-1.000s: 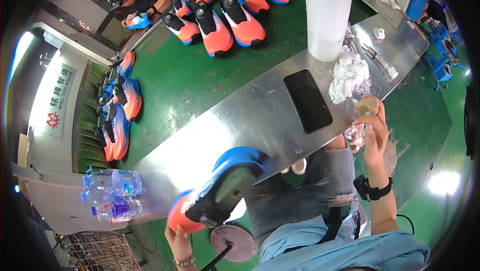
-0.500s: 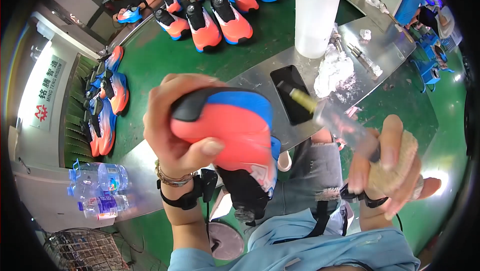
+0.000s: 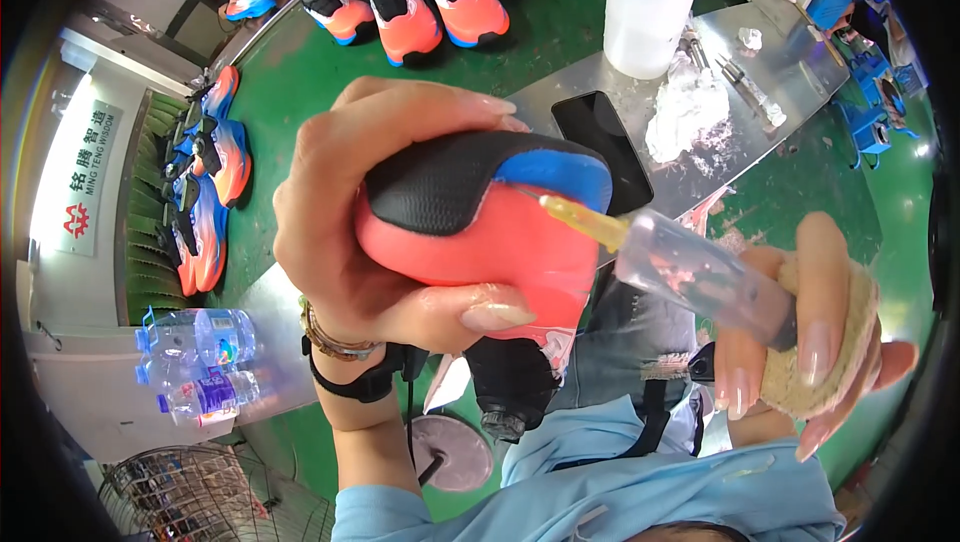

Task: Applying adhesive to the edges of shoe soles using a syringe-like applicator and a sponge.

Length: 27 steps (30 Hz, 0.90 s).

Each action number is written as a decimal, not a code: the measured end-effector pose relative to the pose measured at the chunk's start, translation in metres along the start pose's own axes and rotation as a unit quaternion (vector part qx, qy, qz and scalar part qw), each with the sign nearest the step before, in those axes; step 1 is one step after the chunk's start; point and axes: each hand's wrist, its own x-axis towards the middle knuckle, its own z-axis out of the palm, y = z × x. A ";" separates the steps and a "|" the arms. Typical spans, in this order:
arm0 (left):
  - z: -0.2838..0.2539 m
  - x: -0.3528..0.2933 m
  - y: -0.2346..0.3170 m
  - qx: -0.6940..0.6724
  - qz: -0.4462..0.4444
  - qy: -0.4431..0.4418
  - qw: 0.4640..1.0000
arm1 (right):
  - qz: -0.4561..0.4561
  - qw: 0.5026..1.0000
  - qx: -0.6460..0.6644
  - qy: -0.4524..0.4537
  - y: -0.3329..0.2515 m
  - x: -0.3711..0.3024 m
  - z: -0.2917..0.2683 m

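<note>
shoe (image 3: 480,232) gripped in left hand (image 3: 370,212); applicator bottle (image 3: 690,267) tip seemingly touching it

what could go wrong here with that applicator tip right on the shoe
1. The yellow nozzle of the clear applicator bottle sits right at the seam between blue and coral on the shoe; a hard squeeze could smear liquid onto the coral upper.
2. The left hand grips the shoe close to the tip, so its thumb could get wetted.
3. The right hand also holds a tan pad, likely loosening its bottle grip.
</note>
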 end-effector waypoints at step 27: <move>-0.059 -0.067 -0.087 0.053 -0.145 0.301 0.941 | 0.060 0.973 -0.009 0.223 0.076 -0.051 -0.021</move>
